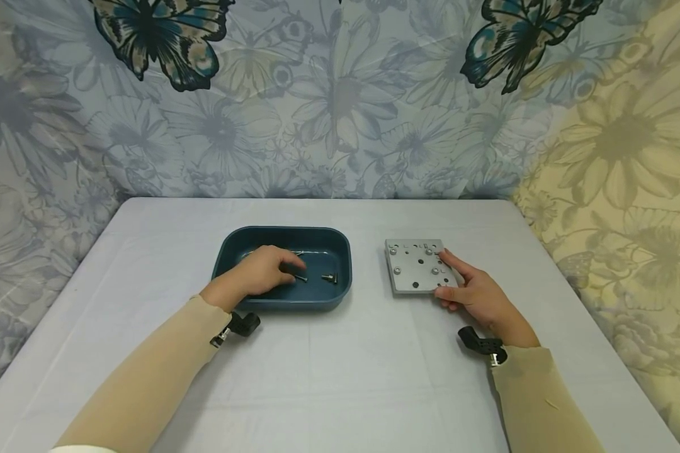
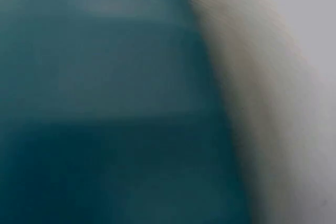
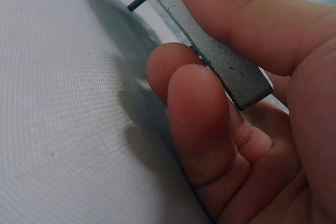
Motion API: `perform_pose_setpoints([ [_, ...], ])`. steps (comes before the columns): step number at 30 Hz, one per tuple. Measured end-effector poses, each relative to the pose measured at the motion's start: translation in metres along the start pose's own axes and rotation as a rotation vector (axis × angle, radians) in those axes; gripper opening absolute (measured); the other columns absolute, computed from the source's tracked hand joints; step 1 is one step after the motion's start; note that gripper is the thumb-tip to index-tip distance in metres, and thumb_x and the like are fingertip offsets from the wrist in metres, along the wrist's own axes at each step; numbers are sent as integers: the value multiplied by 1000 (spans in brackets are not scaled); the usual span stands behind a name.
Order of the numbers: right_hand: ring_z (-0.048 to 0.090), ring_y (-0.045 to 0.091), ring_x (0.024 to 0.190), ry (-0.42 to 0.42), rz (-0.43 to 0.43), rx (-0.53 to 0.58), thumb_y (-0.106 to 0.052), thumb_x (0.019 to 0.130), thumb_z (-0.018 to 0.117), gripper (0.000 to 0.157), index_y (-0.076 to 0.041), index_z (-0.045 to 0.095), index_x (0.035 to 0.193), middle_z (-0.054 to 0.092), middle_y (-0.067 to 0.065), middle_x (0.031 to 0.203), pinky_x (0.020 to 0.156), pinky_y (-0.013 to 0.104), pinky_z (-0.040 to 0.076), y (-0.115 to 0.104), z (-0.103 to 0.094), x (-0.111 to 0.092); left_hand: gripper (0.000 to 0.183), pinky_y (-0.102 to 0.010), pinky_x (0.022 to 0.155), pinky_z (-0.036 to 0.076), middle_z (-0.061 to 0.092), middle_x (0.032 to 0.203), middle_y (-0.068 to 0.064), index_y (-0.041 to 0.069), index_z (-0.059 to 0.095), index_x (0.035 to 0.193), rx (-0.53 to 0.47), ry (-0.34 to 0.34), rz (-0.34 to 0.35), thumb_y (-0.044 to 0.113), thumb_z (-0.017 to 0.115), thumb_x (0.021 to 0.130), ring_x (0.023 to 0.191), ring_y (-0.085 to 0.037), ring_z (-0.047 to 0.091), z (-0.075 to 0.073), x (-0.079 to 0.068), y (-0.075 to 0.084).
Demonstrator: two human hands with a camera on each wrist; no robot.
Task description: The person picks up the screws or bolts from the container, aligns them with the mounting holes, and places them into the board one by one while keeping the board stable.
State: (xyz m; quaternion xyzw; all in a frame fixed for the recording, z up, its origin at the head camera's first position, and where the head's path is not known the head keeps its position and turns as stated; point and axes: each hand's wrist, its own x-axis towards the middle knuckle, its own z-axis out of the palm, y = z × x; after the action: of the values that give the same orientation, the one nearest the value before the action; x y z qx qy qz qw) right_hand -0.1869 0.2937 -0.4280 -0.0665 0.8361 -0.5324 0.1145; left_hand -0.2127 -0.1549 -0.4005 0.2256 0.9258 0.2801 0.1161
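A flat metal plate (image 1: 410, 270) with several holes and screw heads on its top face is in my right hand (image 1: 478, 296). The right thumb and fingers grip it at its right side. In the right wrist view the plate (image 3: 220, 61) is held tilted above the cloth, fingertips under it and thumb over it, and two threaded screw ends (image 3: 139, 1) stick out below. My left hand (image 1: 263, 269) reaches into a dark blue tray (image 1: 340, 236), thumb and index finger apart. One screw (image 1: 300, 277) lies by its thumb tip. The left wrist view is blurred.
More screws (image 1: 330, 277) lie in the right part of the tray. Both stand on a table with a white cloth (image 1: 340, 377). A flowered fabric backdrop (image 1: 340, 126) hangs behind the table. Each wrist wears a small black camera (image 1: 480, 341).
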Motion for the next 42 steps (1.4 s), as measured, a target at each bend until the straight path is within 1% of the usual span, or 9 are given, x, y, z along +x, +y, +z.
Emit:
perform_pose_setpoints([
  [3, 63, 20, 65, 4, -4, -8, -24, 81, 85, 95, -20, 30, 159, 36, 7, 155, 61, 28, 54, 0, 0, 0, 31, -42, 99, 46, 67, 124, -1, 16, 74, 119, 47, -38, 96, 10, 76, 89, 119, -24, 59, 4, 3, 0],
  [6, 63, 21, 65, 6, -10, -21, -25, 81, 85, 95, -20, 30, 159, 29, 4, 160, 61, 28, 54, -1, -1, 0, 29, -40, 97, 48, 68, 120, 0, 15, 75, 117, 75, -40, 129, 8, 76, 89, 115, -22, 60, 6, 6, 0],
  [9, 64, 21, 66, 4, -9, -23, -23, 82, 84, 94, -20, 30, 159, 26, 3, 161, 61, 28, 55, -1, -1, 0, 26, -38, 93, 50, 70, 113, 2, 15, 76, 114, 81, -34, 119, 6, 75, 89, 108, -20, 63, 7, 7, 0],
  [15, 64, 21, 67, -2, -3, -20, -23, 83, 84, 93, -20, 30, 159, 37, 8, 154, 62, 28, 55, 0, 0, -1, 26, -36, 83, 52, 68, 94, 5, 12, 74, 116, 83, -23, 74, 7, 74, 90, 89, -14, 62, 7, 9, 0],
  [21, 65, 20, 67, -5, -4, -3, -20, 82, 84, 94, -19, 30, 158, 34, 6, 157, 62, 29, 55, -1, 1, -2, 31, -37, 80, 51, 67, 87, 3, 8, 70, 124, 96, -3, 20, 7, 71, 93, 79, -14, 60, 7, 9, 0],
  [25, 65, 20, 68, -5, 0, 2, -20, 81, 85, 95, -18, 30, 158, 34, 6, 157, 62, 29, 56, -2, 1, -2, 30, -41, 89, 51, 70, 108, -4, 8, 71, 125, 138, -24, 52, 7, 68, 94, 100, -22, 64, 7, 8, 2],
  [28, 65, 20, 69, -2, 0, -3, -22, 81, 85, 95, -18, 30, 158, 31, 5, 159, 63, 29, 56, -2, 1, -2, 30, -43, 97, 48, 67, 124, -7, 9, 71, 125, 166, -34, 62, 7, 65, 96, 117, -26, 59, 6, 8, 2],
  [37, 66, 20, 70, -1, 4, -12, -25, 81, 85, 95, -21, 31, 158, 29, 5, 160, 64, 29, 56, -1, 0, -1, 35, -46, 102, 44, 63, 129, -11, 7, 65, 133, 294, -81, 68, 8, 60, 98, 122, -31, 56, 4, 5, 8],
  [42, 67, 21, 71, 0, 12, -10, -26, 80, 85, 95, -23, 31, 158, 31, 6, 159, 64, 29, 57, -1, 0, -2, 31, -45, 99, 47, 65, 124, -12, 7, 68, 127, 298, -51, 68, 5, 61, 97, 118, -31, 59, 3, 4, 10],
])
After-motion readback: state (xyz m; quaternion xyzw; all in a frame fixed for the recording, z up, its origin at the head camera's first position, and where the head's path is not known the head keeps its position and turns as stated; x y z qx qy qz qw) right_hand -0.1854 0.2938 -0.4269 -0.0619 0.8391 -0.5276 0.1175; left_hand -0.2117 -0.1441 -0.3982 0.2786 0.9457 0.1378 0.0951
